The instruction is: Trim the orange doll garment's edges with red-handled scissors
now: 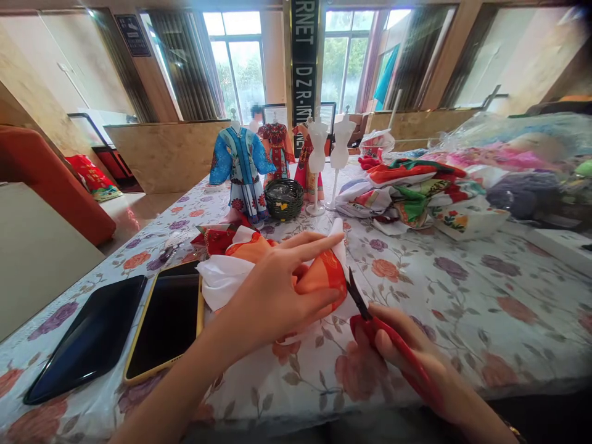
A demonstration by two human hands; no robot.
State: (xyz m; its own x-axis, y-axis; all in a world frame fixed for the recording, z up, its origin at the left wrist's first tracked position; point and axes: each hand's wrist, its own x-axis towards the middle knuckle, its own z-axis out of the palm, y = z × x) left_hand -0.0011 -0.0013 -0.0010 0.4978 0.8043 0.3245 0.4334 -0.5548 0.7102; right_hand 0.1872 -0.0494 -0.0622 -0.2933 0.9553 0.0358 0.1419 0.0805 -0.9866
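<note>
My left hand (277, 290) is closed on a piece of orange and red fabric (322, 275) with a white edge. Its fingers press the cloth from above and below near the middle of the table. In my right hand (416, 351) is a pair of red-handled scissors (359, 297) with dark blades. The blade tips lie right beside the red border of the fabric; whether they touch it I cannot tell. White cloth (225, 279) and more orange fabric spread out to the left, behind my left wrist.
Two phones, one black (87, 339) and one yellow-cased (169, 314), lie at left on the flowered tablecloth (462, 308). Farther back stand a blue robe on a stand (243, 163), a black coiled stack (283, 200) and white mini mannequins (317, 148). Fabric heaps (416, 191) lie right.
</note>
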